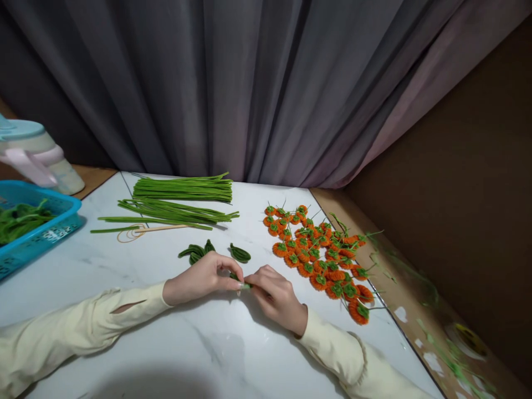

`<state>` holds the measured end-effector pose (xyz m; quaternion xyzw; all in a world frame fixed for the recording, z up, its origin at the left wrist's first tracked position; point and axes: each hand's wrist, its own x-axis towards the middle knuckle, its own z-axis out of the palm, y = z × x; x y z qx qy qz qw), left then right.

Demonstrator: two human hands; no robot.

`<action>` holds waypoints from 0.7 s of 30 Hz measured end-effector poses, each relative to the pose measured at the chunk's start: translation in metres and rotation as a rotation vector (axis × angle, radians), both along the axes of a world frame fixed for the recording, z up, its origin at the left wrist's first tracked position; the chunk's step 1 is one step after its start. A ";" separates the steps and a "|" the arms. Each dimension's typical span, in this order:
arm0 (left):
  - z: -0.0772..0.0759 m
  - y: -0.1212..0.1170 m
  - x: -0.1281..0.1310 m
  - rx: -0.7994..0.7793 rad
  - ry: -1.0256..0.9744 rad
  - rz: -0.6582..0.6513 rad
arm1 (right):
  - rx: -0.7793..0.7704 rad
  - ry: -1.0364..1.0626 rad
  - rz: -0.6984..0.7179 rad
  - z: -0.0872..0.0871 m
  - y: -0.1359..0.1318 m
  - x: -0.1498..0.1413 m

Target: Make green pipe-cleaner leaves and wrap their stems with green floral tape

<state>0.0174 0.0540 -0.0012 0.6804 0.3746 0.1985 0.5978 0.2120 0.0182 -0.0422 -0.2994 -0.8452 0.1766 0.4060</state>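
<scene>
My left hand (204, 277) pinches a small green pipe-cleaner leaf (233, 275) between thumb and fingers. Meeting it from the other side, my right hand (277, 296) has its fingers closed on the light green end of the same piece; those fingers partly hide it. Just beyond my hands lies a single dark green leaf (240, 254), made of looped fuzzy stem. A small cluster of similar dark green leaves (195, 252) rests beside it, behind my left hand. To the right, many orange pipe-cleaner persimmons (305, 269) with green tops and thin stems spread over the white table.
Bright green pipe cleaners (183, 189) lie in bundles at the back, near a thin wooden stick (162, 228) and rubber bands. A blue basket (62, 210) with green pieces and a lidded jug (33, 149) stand left. Scraps and a tape roll (467, 341) lie right.
</scene>
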 end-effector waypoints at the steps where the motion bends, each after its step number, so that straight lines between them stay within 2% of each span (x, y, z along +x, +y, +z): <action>1: 0.000 0.001 0.000 -0.030 -0.006 -0.018 | 0.030 -0.019 0.009 0.000 0.000 0.000; 4: -0.001 0.003 0.000 -0.045 0.004 -0.051 | 0.064 -0.037 0.005 0.001 -0.001 -0.001; 6: -0.001 0.004 0.000 0.048 0.045 -0.062 | 0.051 -0.003 -0.018 0.001 0.000 -0.001; 9: -0.001 0.003 -0.002 0.327 0.114 -0.068 | -0.009 0.064 -0.061 0.000 0.001 -0.002; 13: -0.004 -0.001 -0.006 0.871 0.141 -0.156 | -0.073 0.116 -0.084 0.000 0.001 -0.003; 15: -0.009 -0.002 -0.007 1.086 0.150 -0.176 | -0.094 0.125 -0.084 0.001 0.000 -0.003; 21: -0.019 -0.002 -0.009 1.453 0.151 -0.186 | -0.136 0.148 -0.097 0.004 0.000 -0.005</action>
